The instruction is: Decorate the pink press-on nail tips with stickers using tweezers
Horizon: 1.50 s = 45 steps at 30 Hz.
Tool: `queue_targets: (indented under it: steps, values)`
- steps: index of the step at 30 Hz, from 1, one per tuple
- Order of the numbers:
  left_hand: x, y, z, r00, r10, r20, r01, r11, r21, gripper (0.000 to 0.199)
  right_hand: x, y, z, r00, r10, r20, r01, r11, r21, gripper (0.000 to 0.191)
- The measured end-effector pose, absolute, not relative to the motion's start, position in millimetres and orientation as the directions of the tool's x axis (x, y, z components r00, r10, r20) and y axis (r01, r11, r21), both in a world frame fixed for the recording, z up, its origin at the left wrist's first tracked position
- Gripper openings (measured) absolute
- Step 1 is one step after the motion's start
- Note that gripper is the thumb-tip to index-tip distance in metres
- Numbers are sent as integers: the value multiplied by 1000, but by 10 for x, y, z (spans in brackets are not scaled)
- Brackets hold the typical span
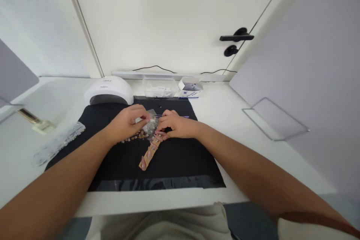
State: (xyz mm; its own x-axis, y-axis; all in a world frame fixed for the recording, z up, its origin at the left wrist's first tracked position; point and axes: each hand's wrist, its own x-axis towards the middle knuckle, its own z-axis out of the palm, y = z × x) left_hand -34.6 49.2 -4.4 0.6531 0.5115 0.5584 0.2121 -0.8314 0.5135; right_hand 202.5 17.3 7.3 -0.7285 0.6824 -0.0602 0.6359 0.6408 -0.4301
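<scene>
A tan strip (151, 153) lies slanted on the black mat (180, 161), with several pink nail tips (143, 163) and small shiny beads along it. My right hand (171, 123) is at the strip's upper end, its fingers bent and pressed together near the topmost tip; what they hold is too small to make out. Up and left of the strip, my left hand (132, 120) pinches over clear bags (152, 126) of silvery and gold pieces. Whatever is between its fingertips cannot be made out. A thin purple stick (184, 116) lies behind my right hand.
A white domed lamp (109, 89) stands at the back left. Behind the mat are a clear tray (160, 89) and an open box of grey packets (190, 87). Transparent packaging (60, 143) and a gold-capped bottle (42, 125) are on the left. A wire frame (274, 120) is on the right.
</scene>
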Motion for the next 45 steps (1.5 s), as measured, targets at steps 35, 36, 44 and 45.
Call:
queue_targets:
  steps: [35,36,44,45]
  values:
    - [-82,217,-30,725,629,282,375,-703,604,11,1809,-48,-134,-496,860,118,743,491,-455,14]
    - [-75,214,-27,723,631,281,382,-705,597,11,1805,-46,-135,-494,862,117,743,488,-458,15]
    - [-63,194,1,731,611,305,412,-751,515,12,1793,-46,-103,-492,866,85,756,473,-453,12]
    - [-64,195,6,732,610,303,411,-751,517,12,1794,-45,-106,-490,867,89,756,474,-451,12]
